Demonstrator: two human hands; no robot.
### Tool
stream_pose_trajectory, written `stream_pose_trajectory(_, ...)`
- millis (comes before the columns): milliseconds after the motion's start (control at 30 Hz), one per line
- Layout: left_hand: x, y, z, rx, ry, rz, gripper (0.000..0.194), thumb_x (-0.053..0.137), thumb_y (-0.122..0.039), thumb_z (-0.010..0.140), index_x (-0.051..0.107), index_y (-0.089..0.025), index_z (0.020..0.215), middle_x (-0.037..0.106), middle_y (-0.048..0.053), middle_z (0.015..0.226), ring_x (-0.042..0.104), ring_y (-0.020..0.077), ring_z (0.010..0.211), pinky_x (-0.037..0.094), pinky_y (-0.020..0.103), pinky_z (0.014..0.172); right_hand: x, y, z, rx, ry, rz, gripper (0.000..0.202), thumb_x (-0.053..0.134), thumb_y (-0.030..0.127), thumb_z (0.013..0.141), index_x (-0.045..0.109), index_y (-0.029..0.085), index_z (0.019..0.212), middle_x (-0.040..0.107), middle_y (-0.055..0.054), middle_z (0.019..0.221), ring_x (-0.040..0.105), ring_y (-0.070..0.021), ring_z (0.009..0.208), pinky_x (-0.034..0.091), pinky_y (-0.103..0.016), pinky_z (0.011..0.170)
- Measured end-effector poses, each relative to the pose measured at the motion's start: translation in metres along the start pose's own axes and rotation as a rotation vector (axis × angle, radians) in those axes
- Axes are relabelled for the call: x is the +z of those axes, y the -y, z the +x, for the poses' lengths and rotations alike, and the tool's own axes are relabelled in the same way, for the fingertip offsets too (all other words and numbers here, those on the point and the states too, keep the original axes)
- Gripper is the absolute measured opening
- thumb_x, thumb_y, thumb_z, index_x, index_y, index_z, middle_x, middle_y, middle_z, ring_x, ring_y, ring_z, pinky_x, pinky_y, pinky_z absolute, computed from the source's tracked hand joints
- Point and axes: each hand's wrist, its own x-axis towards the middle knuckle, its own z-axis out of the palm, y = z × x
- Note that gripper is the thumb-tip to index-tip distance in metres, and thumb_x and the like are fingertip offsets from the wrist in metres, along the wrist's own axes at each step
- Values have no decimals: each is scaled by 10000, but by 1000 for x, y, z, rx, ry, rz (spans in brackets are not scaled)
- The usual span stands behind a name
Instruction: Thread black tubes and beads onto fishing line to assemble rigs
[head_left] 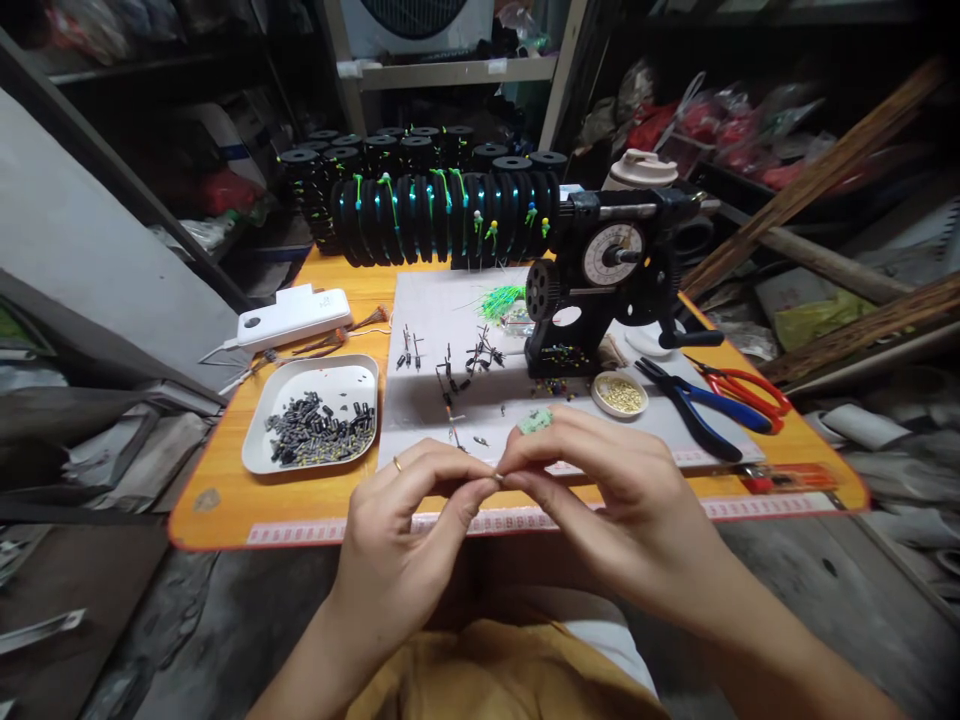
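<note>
My left hand (420,510), with a ring on one finger, and my right hand (600,480) meet above the table's front edge. Both pinch something tiny and pale between thumb and index fingertips; it is too small to make out. A green patch (535,421) is wrapped on a right finger. Beyond my hands, small dark parts with thin wires (450,378) lie scattered on the grey board (420,300). At the left, a white tray (256,440) holds many small black pieces. A small dish (621,412) of gold-coloured bits stands to the right of my right hand.
A black winding machine (562,330) carries a row of black spools (442,215); more spools stand behind. Blue-handled pliers (694,405) and red-handled pliers (750,395) lie at the right. A white power strip (296,320) is at the left, a measuring strip (300,532) along the front edge.
</note>
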Motion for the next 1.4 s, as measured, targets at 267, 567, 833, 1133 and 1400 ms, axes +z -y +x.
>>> stream_pose_trajectory(267,-2,3,-6,-93,-5,-15,133,642,-89,911,695,-205,873,706,4,805,664,129,752,524,224,693,-1,-10,-18,-190,-76,-352,158,549,10,931,565,159,983,617,-46,811,552,-168,727,470,-292,652)
stream_pose_trajectory(567,1,6,-8,-108,-2,24,104,644,-114,911,684,-201,873,692,27,799,656,150,740,537,224,639,0,-15,-21,-321,-26,-649,119,587,66,943,573,166,1008,588,-49,769,527,-203,703,430,-340,628)
stream_pose_trajectory(833,10,-3,-6,-86,-11,-107,137,657,-71,889,728,-184,859,734,26,776,691,146,731,552,241,675,7,-11,-16,-369,-3,-592,86,563,81,957,545,155,998,568,-56,759,469,-203,697,410,-341,607)
stream_pose_trajectory(1133,9,0,-6,-7,-50,-123,157,693,-48,863,751,-191,894,757,28,810,703,144,745,560,241,697,10,-7,-8,-330,-46,-379,87,497,94,992,528,174,1000,636,-54,802,513,-196,719,454,-339,647)
stream_pose_trajectory(1400,9,-2,-4,-186,-35,-292,97,701,-114,876,715,-202,840,689,-7,770,640,109,723,522,187,680,7,-2,-7,-139,-48,-126,135,540,66,971,557,193,1012,636,-11,835,573,-136,725,484,-256,657)
